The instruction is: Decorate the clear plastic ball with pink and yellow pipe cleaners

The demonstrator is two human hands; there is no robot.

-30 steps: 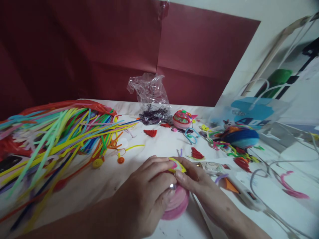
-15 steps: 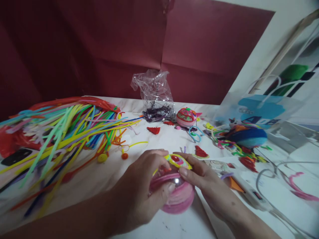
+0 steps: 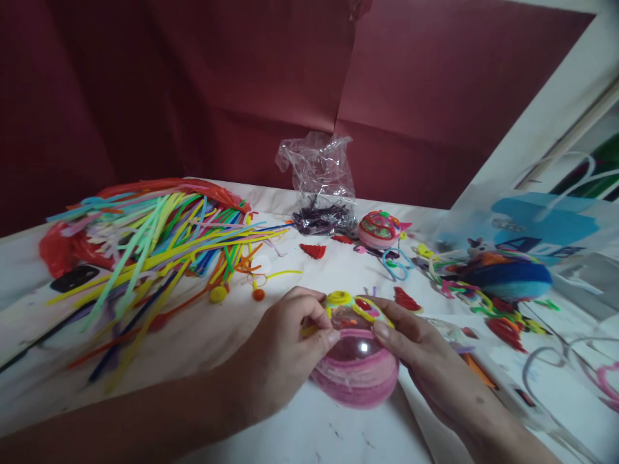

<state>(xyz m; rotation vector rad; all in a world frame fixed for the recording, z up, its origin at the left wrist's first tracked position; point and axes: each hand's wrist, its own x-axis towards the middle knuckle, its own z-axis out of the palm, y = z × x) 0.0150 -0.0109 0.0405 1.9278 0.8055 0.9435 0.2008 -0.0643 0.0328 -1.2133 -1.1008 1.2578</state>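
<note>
A clear plastic ball stands in front of me, its lower part wrapped in pink pipe cleaner. Yellow-edged coils of pipe cleaner, one with a red centre, cover part of its top. My right hand grips the ball's right side, thumb on the upper front. On the left side, my left hand has thumb and fingers bent against the ball near the pink rim. Whether those fingertips also pinch a small piece is hidden. A yellow coil shows on top between the two hands.
Loose pipe cleaners spread across the left, over a phone. Behind stand a clear plastic bag and another decorated pink ball. At right are a blue ball, red triangles, a glue gun and cords.
The whole view has shifted, so things sit further right. My left fingers have drawn back from the ball's front, showing more of the yellow coil and clear dome. The right hand keeps its grip.
</note>
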